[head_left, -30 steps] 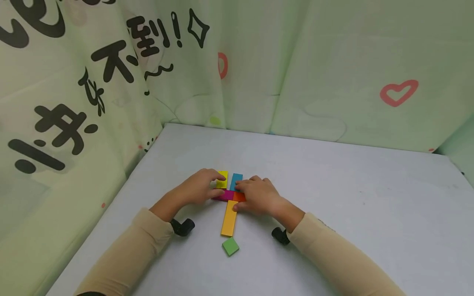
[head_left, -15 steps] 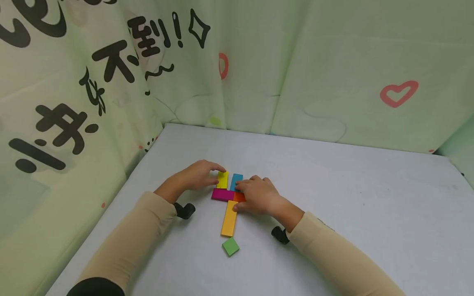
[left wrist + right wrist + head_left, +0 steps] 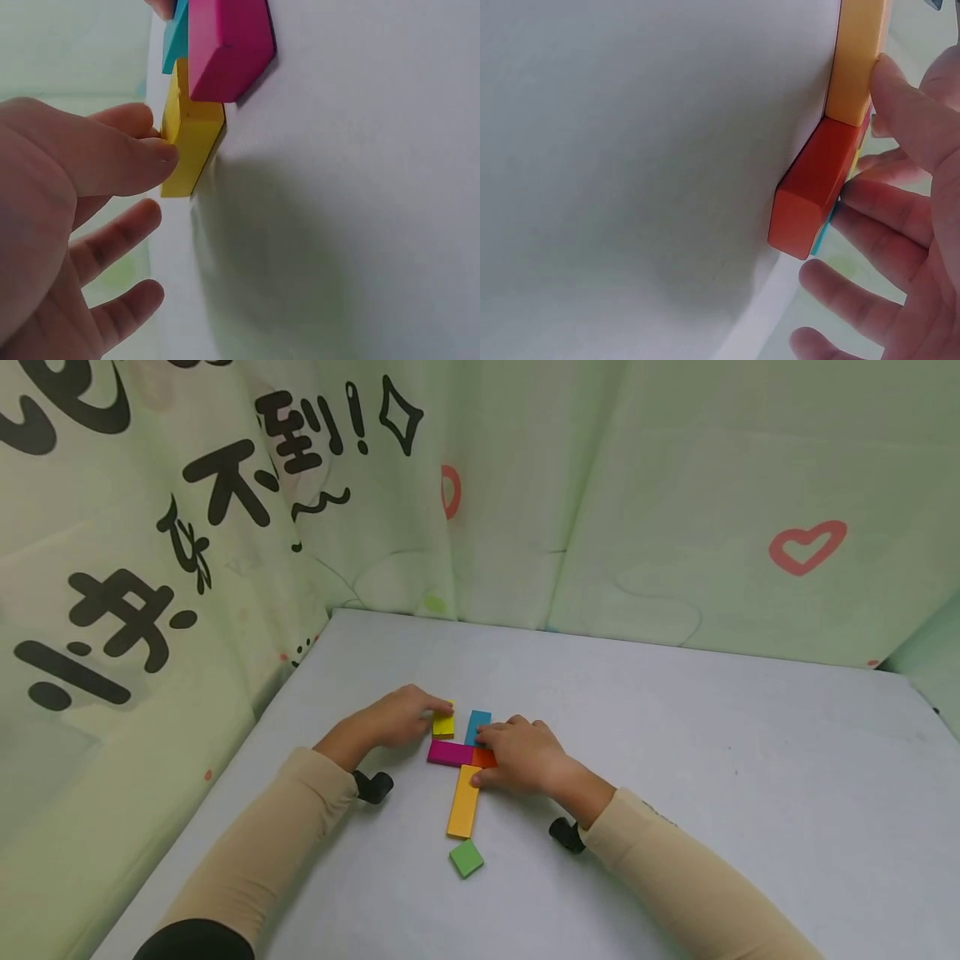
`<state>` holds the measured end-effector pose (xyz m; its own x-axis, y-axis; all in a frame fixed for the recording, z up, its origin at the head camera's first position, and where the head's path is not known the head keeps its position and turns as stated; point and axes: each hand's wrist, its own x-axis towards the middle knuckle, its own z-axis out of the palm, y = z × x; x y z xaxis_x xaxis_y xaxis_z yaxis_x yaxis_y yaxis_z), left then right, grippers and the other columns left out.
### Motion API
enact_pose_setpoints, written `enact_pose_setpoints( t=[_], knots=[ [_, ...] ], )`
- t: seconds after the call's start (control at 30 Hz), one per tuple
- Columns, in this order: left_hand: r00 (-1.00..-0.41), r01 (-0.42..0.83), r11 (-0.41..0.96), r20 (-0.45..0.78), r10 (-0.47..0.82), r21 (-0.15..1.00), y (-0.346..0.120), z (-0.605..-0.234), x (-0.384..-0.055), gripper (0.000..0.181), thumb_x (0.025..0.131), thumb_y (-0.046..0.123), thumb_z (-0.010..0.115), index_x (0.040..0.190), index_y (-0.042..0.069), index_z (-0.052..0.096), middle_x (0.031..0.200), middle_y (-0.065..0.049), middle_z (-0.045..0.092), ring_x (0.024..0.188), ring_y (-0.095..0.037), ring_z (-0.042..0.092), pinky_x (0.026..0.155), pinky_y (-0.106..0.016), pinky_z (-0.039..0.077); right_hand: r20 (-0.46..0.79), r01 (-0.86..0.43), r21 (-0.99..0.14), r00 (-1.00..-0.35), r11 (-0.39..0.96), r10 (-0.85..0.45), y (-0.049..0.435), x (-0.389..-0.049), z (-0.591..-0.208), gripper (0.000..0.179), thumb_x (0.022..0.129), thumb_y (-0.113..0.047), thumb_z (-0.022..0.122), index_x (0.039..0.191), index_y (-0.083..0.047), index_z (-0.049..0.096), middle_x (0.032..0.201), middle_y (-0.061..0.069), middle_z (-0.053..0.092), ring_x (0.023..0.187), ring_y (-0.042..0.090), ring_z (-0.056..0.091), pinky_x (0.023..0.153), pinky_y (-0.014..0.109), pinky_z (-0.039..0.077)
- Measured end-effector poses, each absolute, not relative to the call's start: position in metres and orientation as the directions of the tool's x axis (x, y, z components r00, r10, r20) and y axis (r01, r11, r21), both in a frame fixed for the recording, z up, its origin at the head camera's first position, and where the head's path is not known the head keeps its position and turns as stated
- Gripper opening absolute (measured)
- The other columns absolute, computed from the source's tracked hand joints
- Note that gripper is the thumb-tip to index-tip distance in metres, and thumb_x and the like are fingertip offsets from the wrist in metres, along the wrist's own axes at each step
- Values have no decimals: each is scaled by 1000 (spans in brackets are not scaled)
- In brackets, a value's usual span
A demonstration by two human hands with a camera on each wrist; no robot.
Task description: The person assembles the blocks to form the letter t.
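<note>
Several flat coloured blocks lie together on the white table. My left hand (image 3: 396, 716) pinches a short yellow block (image 3: 443, 727), its thumb on the near side in the left wrist view. Just below that is a magenta block (image 3: 450, 753), end to end with a red-orange block (image 3: 483, 757). Above these stands a blue block (image 3: 477, 723). A long amber block (image 3: 464, 802) runs down from the middle. My right hand (image 3: 527, 758) spans the red-orange block; its thumb touches the amber block (image 3: 856, 64) and its fingers rest by the blue one (image 3: 823, 234).
A small green square block (image 3: 467, 859) lies turned like a diamond below the amber block. Printed curtains (image 3: 510, 510) enclose the back and left of the white table (image 3: 712, 777). Dark wrist cameras (image 3: 375, 787) sit under both forearms.
The left hand has risen from the magenta block to the yellow one and taken hold of it. The yellow block has shifted slightly left, away from the blue one. The right hand stays put.
</note>
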<state>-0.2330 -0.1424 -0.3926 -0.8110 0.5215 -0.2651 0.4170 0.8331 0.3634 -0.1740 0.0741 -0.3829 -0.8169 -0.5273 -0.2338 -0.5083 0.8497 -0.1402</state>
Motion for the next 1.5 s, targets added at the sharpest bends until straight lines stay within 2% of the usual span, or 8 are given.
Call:
enact_pose_setpoints(
  t=[0.17,0.43,0.8,1.07,1.3,1.5],
  knots=[
    [-849,393,861,-233,475,323,-145,-395,-233,41,97,3,59,137,10,62,138,-7,60,130,-29,48,110,-43,38,-237,-508,-144,-816,849,-528,74,-174,-383,69,86,-53,73,141,-14,58,145,5,54,129,31,48,98,48,46],
    [-824,384,842,-270,498,380,-145,-396,-232,53,94,-5,54,142,17,59,147,-1,52,134,-30,40,108,-46,40,-237,-508,-153,-814,848,-530,74,-175,-384,69,86,-52,74,141,-13,59,144,6,55,126,31,50,97,48,47],
    [-886,325,891,-226,404,317,-143,-396,-233,39,96,6,63,134,13,64,132,-5,62,125,-28,47,108,-43,40,-243,-503,-153,-815,851,-525,73,-176,-384,70,85,-52,75,141,-14,58,143,6,56,125,30,50,95,46,48],
    [-895,342,890,-184,406,300,-151,-397,-232,34,93,9,69,127,8,67,123,-6,66,116,-28,52,105,-44,42,-261,-497,-150,-814,855,-519,72,-177,-383,71,85,-52,75,142,-14,57,143,6,55,125,30,50,95,46,48],
    [-901,324,898,-192,389,299,-156,-397,-232,32,90,16,76,121,9,68,118,-5,67,109,-27,52,101,-42,45,-262,-491,-157,-816,857,-516,71,-177,-383,71,85,-52,75,142,-14,57,141,6,57,124,29,50,93,44,48],
    [-909,287,904,-207,361,316,-155,-398,-231,36,90,17,76,124,8,67,120,-6,66,112,-26,53,102,-42,44,-260,-494,-155,-815,855,-518,72,-177,-383,70,86,-52,74,142,-14,57,141,6,57,124,29,50,93,44,49]
  ],
)
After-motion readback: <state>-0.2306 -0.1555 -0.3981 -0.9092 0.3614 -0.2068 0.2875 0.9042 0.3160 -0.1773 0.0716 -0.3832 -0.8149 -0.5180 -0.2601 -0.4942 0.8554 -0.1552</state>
